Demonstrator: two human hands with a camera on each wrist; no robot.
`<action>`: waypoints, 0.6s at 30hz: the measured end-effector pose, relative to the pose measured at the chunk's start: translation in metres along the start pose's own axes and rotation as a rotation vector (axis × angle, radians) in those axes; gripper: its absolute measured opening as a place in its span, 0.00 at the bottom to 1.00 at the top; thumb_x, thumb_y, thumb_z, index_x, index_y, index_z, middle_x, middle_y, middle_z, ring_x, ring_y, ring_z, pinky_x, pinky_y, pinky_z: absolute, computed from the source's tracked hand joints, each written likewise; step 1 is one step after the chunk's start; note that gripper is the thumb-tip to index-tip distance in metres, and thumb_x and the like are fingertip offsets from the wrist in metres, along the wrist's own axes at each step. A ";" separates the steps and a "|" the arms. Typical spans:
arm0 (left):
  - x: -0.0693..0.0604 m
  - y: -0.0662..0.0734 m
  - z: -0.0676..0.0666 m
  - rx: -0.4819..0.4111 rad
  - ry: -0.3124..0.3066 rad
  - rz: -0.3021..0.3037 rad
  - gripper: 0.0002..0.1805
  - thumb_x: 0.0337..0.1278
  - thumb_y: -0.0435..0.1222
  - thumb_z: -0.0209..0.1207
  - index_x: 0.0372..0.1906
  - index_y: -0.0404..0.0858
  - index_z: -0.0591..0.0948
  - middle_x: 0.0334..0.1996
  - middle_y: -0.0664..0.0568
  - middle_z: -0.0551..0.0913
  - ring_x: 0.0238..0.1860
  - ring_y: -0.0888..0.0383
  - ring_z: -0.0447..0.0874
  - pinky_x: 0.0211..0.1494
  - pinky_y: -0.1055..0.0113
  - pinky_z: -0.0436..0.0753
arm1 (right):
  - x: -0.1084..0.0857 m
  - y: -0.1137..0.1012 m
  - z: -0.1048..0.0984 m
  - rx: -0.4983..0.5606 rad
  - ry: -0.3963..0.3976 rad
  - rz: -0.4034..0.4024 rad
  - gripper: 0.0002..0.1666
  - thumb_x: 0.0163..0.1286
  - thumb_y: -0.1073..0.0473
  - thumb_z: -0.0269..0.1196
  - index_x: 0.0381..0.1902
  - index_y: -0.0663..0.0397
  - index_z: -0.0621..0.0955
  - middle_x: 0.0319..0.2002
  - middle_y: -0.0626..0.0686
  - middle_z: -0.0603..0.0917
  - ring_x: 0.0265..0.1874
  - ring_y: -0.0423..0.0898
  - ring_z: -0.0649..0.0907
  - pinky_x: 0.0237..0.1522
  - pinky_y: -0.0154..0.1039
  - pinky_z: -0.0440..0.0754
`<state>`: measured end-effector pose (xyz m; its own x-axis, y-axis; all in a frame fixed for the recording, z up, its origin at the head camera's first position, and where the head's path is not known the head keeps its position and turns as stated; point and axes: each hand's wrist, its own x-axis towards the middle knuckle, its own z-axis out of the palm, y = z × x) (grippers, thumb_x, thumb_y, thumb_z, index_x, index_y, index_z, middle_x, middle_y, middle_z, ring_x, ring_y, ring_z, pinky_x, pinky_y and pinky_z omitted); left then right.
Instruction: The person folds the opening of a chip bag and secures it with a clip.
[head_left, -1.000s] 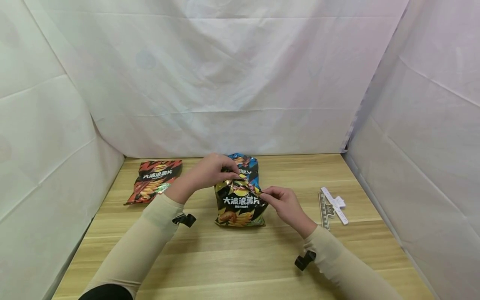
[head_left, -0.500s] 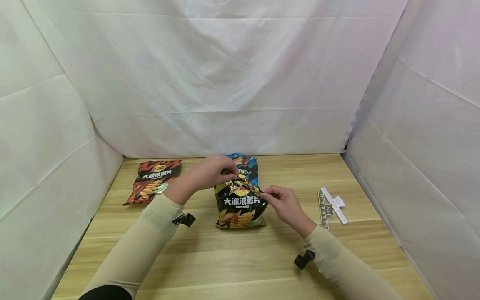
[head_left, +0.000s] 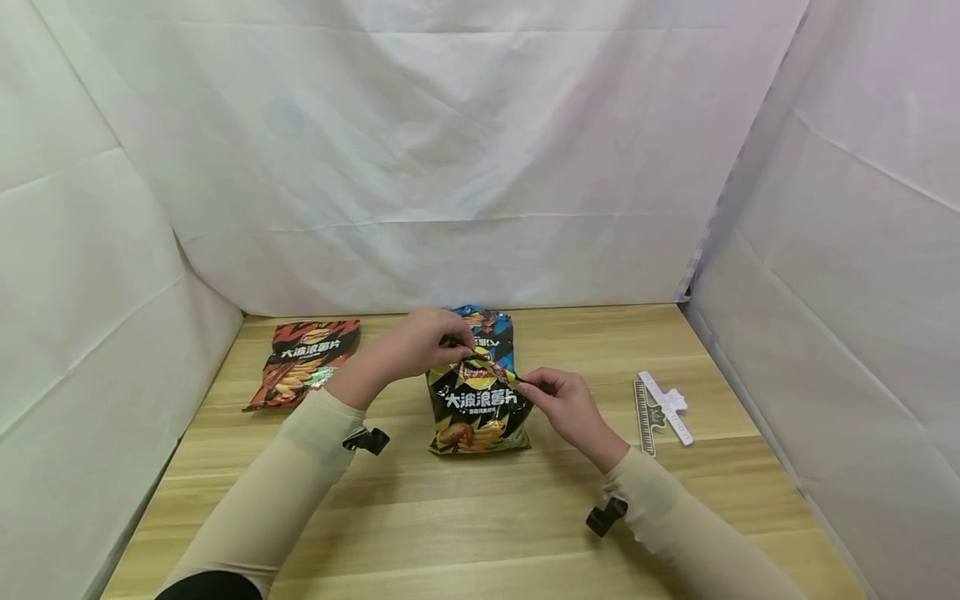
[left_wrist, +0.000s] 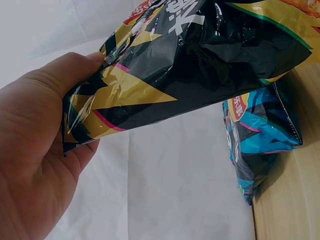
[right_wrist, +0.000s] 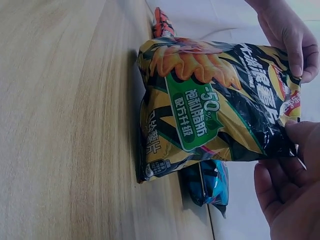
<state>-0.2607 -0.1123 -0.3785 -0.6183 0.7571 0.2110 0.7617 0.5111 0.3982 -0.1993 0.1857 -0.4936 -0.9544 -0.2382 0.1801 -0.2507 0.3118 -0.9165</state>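
Note:
A black and yellow potato chip bag (head_left: 480, 417) stands on its lower end near the middle of the table, its printed front facing me. At its upper left corner my left hand (head_left: 438, 340) pinches the edge between thumb and fingers. The upper right corner is pinched by my right hand (head_left: 566, 407). Between the hands the top edge slants down to the right. The left wrist view shows the left thumb (left_wrist: 75, 67) pressed on the crinkled corner of the bag (left_wrist: 165, 85). In the right wrist view both hands hold the same end of the bag (right_wrist: 230, 115).
Behind the held bag is a blue chip bag (head_left: 504, 337), partly hidden. A red chip bag (head_left: 303, 367) lies at the back left. On the right, a white ruler-edged clip (head_left: 674, 402) lies beside a grey patterned one (head_left: 645, 421). White cloth (head_left: 480, 167) encloses the table.
The top edge between my hands has tipped and now shows a yellow strip. Both hands keep their pinch and have barely moved. The other bags and the clips stay put.

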 end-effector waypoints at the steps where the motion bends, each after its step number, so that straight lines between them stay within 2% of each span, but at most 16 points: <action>1: 0.000 0.000 0.000 -0.004 -0.001 -0.001 0.02 0.77 0.36 0.71 0.46 0.47 0.92 0.44 0.59 0.90 0.41 0.64 0.86 0.47 0.60 0.88 | 0.000 0.000 0.000 0.002 -0.006 0.002 0.08 0.82 0.56 0.70 0.50 0.51 0.93 0.44 0.50 0.94 0.42 0.50 0.90 0.44 0.45 0.89; 5: 0.000 0.000 0.001 -0.008 0.002 0.005 0.03 0.76 0.35 0.71 0.45 0.47 0.92 0.44 0.59 0.89 0.41 0.64 0.86 0.47 0.60 0.88 | -0.001 -0.004 -0.002 0.011 -0.029 0.020 0.10 0.83 0.56 0.70 0.54 0.52 0.92 0.47 0.51 0.94 0.45 0.50 0.90 0.50 0.55 0.90; 8: 0.000 -0.001 0.001 -0.006 0.012 0.013 0.02 0.76 0.35 0.71 0.45 0.47 0.92 0.43 0.59 0.90 0.41 0.64 0.86 0.47 0.60 0.88 | -0.002 -0.003 -0.004 0.011 -0.040 0.032 0.12 0.83 0.56 0.70 0.57 0.52 0.91 0.49 0.50 0.93 0.47 0.49 0.90 0.53 0.57 0.89; 14: -0.001 -0.002 0.002 -0.009 0.023 0.019 0.02 0.75 0.35 0.72 0.46 0.46 0.92 0.44 0.58 0.90 0.41 0.64 0.87 0.47 0.61 0.88 | -0.005 -0.004 -0.021 -0.052 -0.045 0.042 0.15 0.84 0.54 0.68 0.61 0.54 0.90 0.54 0.51 0.92 0.51 0.50 0.90 0.52 0.44 0.89; 18: -0.002 -0.003 0.002 -0.010 0.028 0.018 0.03 0.75 0.35 0.72 0.46 0.46 0.92 0.44 0.58 0.90 0.42 0.64 0.87 0.48 0.61 0.88 | -0.006 -0.006 -0.041 -0.159 -0.053 0.049 0.15 0.85 0.52 0.67 0.60 0.52 0.90 0.53 0.52 0.92 0.48 0.51 0.89 0.46 0.40 0.87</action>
<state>-0.2611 -0.1146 -0.3824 -0.6095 0.7547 0.2428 0.7710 0.4930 0.4031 -0.1985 0.2227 -0.4743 -0.9573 -0.2659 0.1132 -0.2301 0.4646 -0.8551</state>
